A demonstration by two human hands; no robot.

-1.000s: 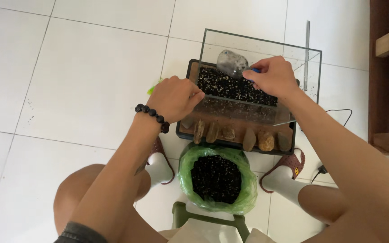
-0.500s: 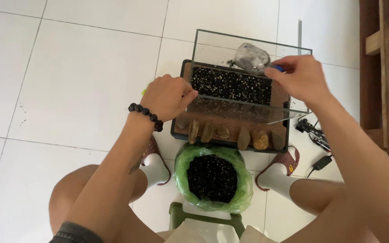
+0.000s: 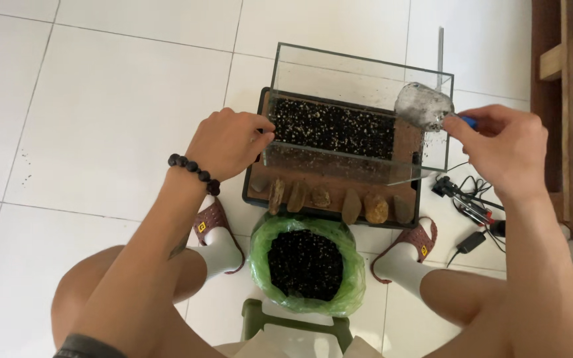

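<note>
A small glass tank [image 3: 359, 73] stands on the white tiled floor, its bottom covered with dark gravel [image 3: 333, 127]. My left hand [image 3: 228, 142], with a dark bead bracelet on the wrist, grips the tank's near left corner. My right hand [image 3: 502, 142] holds a clear plastic scoop [image 3: 423, 106] by its blue handle at the tank's right rim, and a few grains fall from it. Just in front of the tank, between my feet, sits a green bag of dark gravel [image 3: 306, 265]. Several brown stones [image 3: 339, 200] lie in a row along the tank's near side.
Black cables and a plug [image 3: 469, 209] lie on the floor right of the tank. A wooden shelf frame [image 3: 568, 86] stands at the far right. My feet in red and white slippers [image 3: 217, 235] flank the bag. I sit on a green stool [image 3: 293, 321].
My right hand has drawn the scoop from over the gravel to the tank's right rim. My left hand stays at the tank's left corner.
</note>
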